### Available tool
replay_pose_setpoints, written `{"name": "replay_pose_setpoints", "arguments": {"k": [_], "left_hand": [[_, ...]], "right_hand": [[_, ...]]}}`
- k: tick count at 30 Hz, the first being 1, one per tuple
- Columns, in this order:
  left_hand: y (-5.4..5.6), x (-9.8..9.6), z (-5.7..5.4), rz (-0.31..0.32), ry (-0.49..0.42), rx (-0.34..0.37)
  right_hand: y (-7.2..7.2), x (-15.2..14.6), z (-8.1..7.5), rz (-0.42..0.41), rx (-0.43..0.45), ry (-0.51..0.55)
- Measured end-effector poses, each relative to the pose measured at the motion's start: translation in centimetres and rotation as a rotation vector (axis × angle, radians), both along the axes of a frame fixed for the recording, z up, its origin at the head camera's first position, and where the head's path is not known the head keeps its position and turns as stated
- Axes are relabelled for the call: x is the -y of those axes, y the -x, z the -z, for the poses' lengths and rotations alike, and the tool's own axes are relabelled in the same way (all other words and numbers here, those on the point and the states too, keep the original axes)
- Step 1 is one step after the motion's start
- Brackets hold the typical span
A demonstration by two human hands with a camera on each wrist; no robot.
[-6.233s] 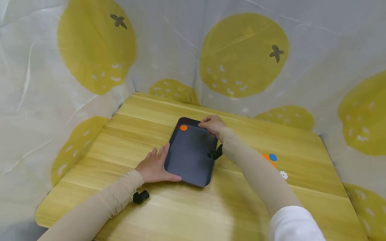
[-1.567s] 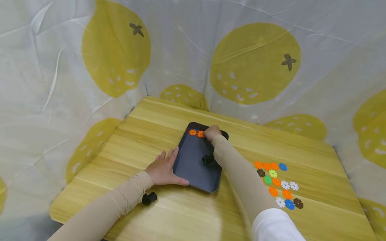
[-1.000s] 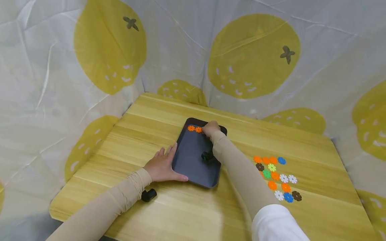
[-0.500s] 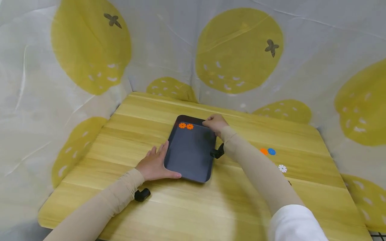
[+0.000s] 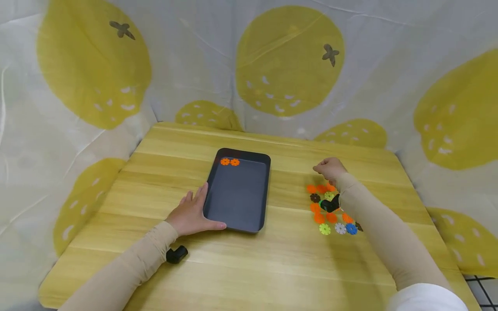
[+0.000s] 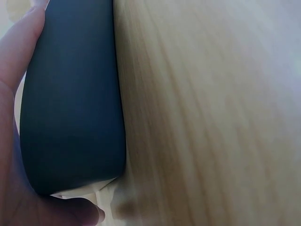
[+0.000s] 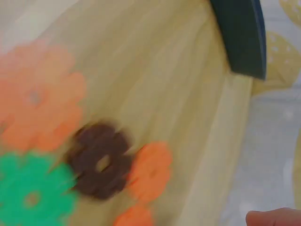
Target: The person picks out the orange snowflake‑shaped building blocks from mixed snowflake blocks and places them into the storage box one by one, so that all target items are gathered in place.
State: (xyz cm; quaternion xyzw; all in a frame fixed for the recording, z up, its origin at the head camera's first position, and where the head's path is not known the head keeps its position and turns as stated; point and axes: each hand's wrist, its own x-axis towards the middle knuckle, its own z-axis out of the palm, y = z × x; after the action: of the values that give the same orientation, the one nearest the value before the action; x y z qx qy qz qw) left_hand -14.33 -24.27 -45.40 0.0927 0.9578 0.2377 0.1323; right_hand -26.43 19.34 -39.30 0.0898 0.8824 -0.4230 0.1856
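Dark grey and round-cornered, the baking tray lies on the wood-grain table, and your left hand rests against its near left corner with fingers spread along the long side and thumb at the near edge, just as half a second ago. Your right hand was at the tray's far right corner then; now it is well apart from it, above the table by the loose discs on the right. Its fingers are curled with the tips together; whether they pinch anything, you cannot tell.

Two orange snowflake discs lie side by side in the tray's far left corner; six seconds ago only one did. With your forearm shifted, more loose ones show: brown disc, yellow-green disc, white disc, blue disc. Your right wrist view, blurred, catches a green disc beside the brown one.
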Motion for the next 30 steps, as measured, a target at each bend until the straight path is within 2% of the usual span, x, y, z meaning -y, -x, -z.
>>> {"name": "replay_pose_setpoints", "arguments": {"k": [4, 10, 20, 30], "left_hand": [[0.0, 0.2, 0.1, -0.002, -0.007, 0.008], [0.0, 0.5, 0.3, -0.004, -0.009, 0.014], [0.1, 0.6, 0.3, -0.005, -0.006, 0.026], [0.4, 0.6, 0.1, 0.021, -0.004, 0.013]], "right_hand": [[-0.9, -2.2, 0.7, 0.024, 0.003, -0.024], [-1.6, -3.8, 1.6, 0.015, 0.01, -0.094], [-2.6, -4.6, 2.9, 0.027, 0.024, -0.112], [-3.2, -4.5, 3.3, 0.01, 0.003, -0.169]]}}
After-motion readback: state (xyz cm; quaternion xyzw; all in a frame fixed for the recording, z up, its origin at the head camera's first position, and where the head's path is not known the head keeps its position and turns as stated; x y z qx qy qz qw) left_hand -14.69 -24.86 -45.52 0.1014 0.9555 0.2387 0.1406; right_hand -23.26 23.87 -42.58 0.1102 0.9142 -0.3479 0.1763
